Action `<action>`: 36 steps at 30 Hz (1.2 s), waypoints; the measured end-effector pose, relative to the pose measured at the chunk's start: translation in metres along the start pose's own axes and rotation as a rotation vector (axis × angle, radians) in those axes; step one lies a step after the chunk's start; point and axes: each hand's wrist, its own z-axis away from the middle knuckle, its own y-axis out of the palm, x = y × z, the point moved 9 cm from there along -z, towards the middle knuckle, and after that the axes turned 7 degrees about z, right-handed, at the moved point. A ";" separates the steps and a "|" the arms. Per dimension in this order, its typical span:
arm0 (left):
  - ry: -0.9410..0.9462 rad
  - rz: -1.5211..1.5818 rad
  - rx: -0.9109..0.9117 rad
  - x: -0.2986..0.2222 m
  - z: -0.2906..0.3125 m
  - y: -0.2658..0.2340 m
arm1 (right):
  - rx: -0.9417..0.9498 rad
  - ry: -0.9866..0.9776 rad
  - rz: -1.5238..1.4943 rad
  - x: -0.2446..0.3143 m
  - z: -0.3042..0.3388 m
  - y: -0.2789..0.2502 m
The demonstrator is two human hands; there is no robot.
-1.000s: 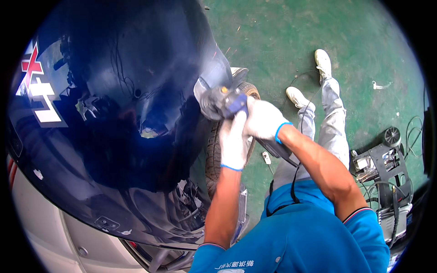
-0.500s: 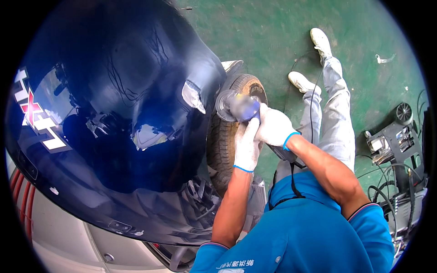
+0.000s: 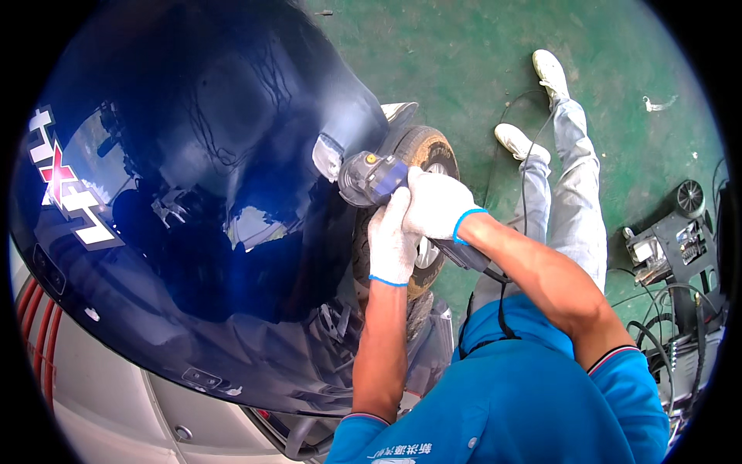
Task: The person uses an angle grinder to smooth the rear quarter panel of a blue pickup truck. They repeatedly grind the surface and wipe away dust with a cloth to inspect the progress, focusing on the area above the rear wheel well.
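An angle grinder (image 3: 388, 179), purple and grey with a yellow button on its head, is held at the edge of a dark blue car body panel (image 3: 255, 162). My right hand (image 3: 444, 207), in a white knit glove with a blue cuff, wraps round the grinder's body. My left hand (image 3: 393, 241), gloved alike, closes on the grinder's underside just behind the head; its fingertips are partly hidden. The disc side faces the panel edge beside a pale bare patch (image 3: 328, 158); whether it touches cannot be made out. Behind the grinder stands a wheel with its tyre (image 3: 427, 145).
A black cord (image 3: 501, 277) runs from the grinder's rear past my legs. On the green floor (image 3: 456, 54), a grey machine (image 3: 671, 241) with cables and a small wheel stands at right. Red pipes (image 3: 35, 329) and a pale car body (image 3: 100, 371) lie at lower left.
Both hands have shifted left with the grinder, bringing its head up to the panel edge near the pale patch. The head, blurred before, now shows clearly.
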 end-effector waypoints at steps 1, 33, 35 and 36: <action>0.003 0.013 -0.004 -0.001 0.001 0.003 | -0.011 -0.007 0.002 0.001 -0.001 -0.001; 0.021 -0.419 -0.125 -0.008 -0.021 -0.021 | -0.058 -0.052 -0.338 -0.035 -0.032 0.037; 0.026 -0.385 -0.116 -0.013 -0.028 -0.017 | -0.020 -0.035 -0.389 -0.027 -0.036 0.025; 0.026 -0.427 -0.145 -0.009 -0.023 -0.021 | -0.016 -0.032 -0.351 -0.028 -0.032 0.028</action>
